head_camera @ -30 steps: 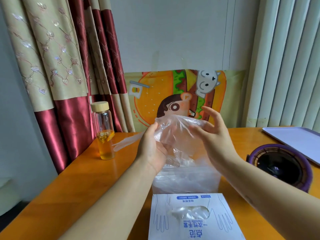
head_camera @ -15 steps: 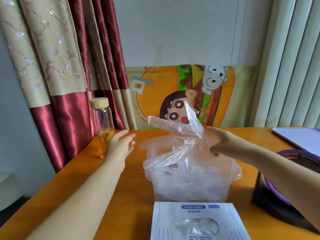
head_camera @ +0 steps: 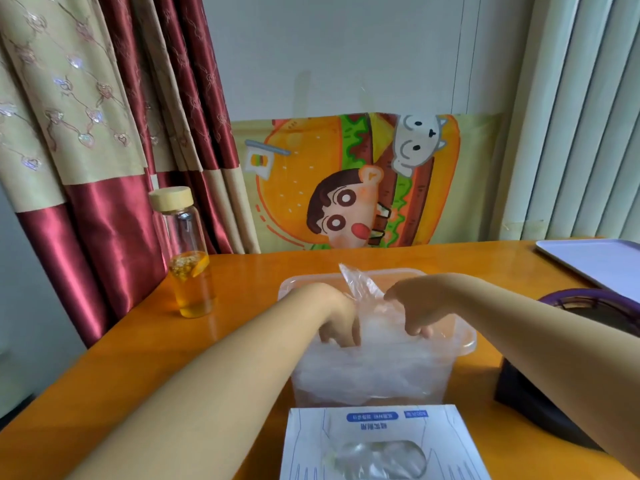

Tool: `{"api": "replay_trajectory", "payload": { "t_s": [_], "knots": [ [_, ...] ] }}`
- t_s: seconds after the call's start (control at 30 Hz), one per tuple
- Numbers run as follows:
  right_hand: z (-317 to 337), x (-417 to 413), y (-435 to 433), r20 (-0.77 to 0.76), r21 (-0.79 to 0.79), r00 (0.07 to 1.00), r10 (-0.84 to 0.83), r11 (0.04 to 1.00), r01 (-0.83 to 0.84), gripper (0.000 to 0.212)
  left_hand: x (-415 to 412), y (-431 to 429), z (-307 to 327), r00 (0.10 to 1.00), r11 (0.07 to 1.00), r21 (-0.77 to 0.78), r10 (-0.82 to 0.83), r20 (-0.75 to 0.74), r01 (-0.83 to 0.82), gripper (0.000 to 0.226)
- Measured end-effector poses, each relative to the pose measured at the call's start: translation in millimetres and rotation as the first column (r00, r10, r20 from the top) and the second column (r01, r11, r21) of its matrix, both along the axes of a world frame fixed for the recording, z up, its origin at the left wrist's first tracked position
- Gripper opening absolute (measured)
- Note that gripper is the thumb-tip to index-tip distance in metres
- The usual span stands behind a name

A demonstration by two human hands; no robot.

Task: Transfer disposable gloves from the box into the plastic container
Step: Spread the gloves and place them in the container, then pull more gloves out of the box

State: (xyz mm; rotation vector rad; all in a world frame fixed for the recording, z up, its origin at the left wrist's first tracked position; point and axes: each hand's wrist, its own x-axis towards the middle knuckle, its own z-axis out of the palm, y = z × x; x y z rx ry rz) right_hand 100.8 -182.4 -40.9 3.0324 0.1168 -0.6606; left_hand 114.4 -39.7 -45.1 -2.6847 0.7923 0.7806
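A clear plastic container [head_camera: 465, 341] stands on the orange table, filled with a heap of thin transparent disposable gloves [head_camera: 374, 365]. Both hands are down inside it. My left hand [head_camera: 334, 317] presses into the left side of the heap with its fingers spread and pointing down. My right hand [head_camera: 420, 306] is on the right side, its fingers curled around the crumpled plastic. One glove tip [head_camera: 358, 282] sticks up between the hands. The white and blue glove box [head_camera: 381, 424] lies just in front of the container, with more gloves showing in its oval opening.
A glass bottle [head_camera: 188, 261] with a wooden cap and yellow liquid stands at the left. A dark, purple-rimmed round device [head_camera: 595, 303] sits at the right, with a pale tray [head_camera: 599, 261] behind it. Curtains, a cartoon poster and blinds line the back.
The raised gloves have been pushed down into the container. My left hand moved right from near the bottle into the container, and my right hand lowered onto the heap.
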Motion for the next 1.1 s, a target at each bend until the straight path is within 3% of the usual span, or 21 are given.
{"api": "replay_trajectory", "payload": {
  "t_s": [0.07, 0.13, 0.17, 0.2, 0.23, 0.27, 0.3, 0.33, 0.37, 0.4, 0.43, 0.47, 0.57, 0.67, 0.8, 0.9, 1.0, 1.03, 1.1],
  "knots": [
    [-6, 1, 2, 0.028, -0.192, 0.998, 0.058, 0.98, -0.052, 0.08, 8, 1, -12, 0.994, 0.994, -0.002, 0.11, 0.011, -0.11, 0.037],
    [-5, -5, 6, 0.233, -0.38, 0.954, 0.189, 0.92, -0.09, 0.064, 15, 8, -22, 0.973, 0.971, -0.073, 0.23, 0.02, -0.228, 0.025],
    [-3, -8, 8, 0.351, -0.416, 0.895, 0.274, 0.902, -0.113, 0.053, 18, 11, -27, 0.956, 0.949, -0.125, 0.293, 0.008, -0.29, 0.024],
    [-4, -8, 9, 0.432, -0.394, 0.839, 0.331, 0.906, -0.154, 0.045, 17, 1, -38, 0.943, 0.936, -0.139, 0.332, 0.041, -0.323, 0.037],
    [-5, -7, 10, 0.435, -0.342, 0.829, 0.352, 0.916, -0.21, 0.041, 12, -8, -39, 0.946, 0.947, -0.156, 0.3, 0.12, -0.28, 0.045],
    [-8, -4, 10, 0.358, -0.262, 0.87, 0.34, 0.931, -0.255, 0.042, 12, -10, -50, 0.947, 0.943, -0.245, 0.272, 0.173, -0.226, 0.041],
    [-11, -2, 10, 0.215, -0.18, 0.929, 0.303, 0.947, -0.267, 0.046, 11, -13, -52, 0.87, 0.884, -0.365, 0.404, 0.281, -0.293, 0.037],
    [-17, 1, 10, 0.06, -0.119, 0.969, 0.241, 0.965, -0.233, 0.051, 7, -15, -51, 0.91, 0.957, -0.21, 0.263, 0.321, -0.202, 0.044],
    [-24, 5, 9, -0.059, -0.098, 0.982, 0.181, 0.978, -0.186, 0.054, 5, -10, -47, 0.965, 0.994, 0.11, -0.04, 0.261, 0.011, 0.043],
    [-29, 8, 7, -0.125, -0.107, 0.982, 0.141, 0.982, -0.155, 0.055, 13, -12, -52, 0.953, 0.995, 0.075, -0.079, 0.293, 0.059, 0.041],
    [-34, 11, 5, -0.158, -0.128, 0.98, 0.12, 0.982, -0.141, 0.054, 17, -6, -46, 0.991, 0.995, -0.044, 0.095, 0.091, -0.091, 0.041],
    [-37, 13, 3, -0.175, -0.145, 0.978, 0.109, 0.98, -0.135, 0.055, 15, 5, -32, 0.987, 0.987, -0.021, 0.16, 0.009, -0.159, 0.041],
    [-33, 10, 4, -0.177, -0.176, 0.971, 0.162, 0.965, -0.193, 0.061, 11, 5, -24, 0.991, 0.991, 0.002, 0.135, 0.01, -0.135, 0.042],
    [-16, 1, 4, -0.032, -0.136, 0.973, 0.227, 0.964, -0.229, 0.054, 9, 11, -13, 0.993, 0.98, -0.159, 0.121, 0.008, -0.118, 0.034],
    [12, -27, 7, 0.348, 0.107, 0.904, 0.248, 0.948, -0.301, 0.029, 0, 33, 14, 0.981, 0.913, -0.401, 0.14, 0.136, -0.074, 0.022],
    [25, -70, 17, 0.528, 0.237, 0.81, 0.255, 0.872, -0.428, 0.015, -35, 51, 27, 0.941, 0.758, -0.651, 0.193, 0.279, 0.038, 0.015],
    [15, -113, 25, 0.397, 0.239, 0.826, 0.4, 0.824, -0.514, 0.016, -81, 72, 23, 0.989, 0.531, -0.845, 0.145, 0.011, -0.069, 0.008],
    [5, -124, 26, 0.313, 0.225, 0.844, 0.435, 0.83, -0.511, 0.019, -96, 78, 19, 0.991, 0.538, -0.833, 0.093, -0.092, -0.128, 0.01],
    [-18, -134, 24, 0.191, 0.166, 0.868, 0.459, 0.856, -0.489, 0.026, -114, 82, 3, 0.982, 0.689, -0.706, 0.047, -0.182, -0.164, 0.015]
  ]
}}
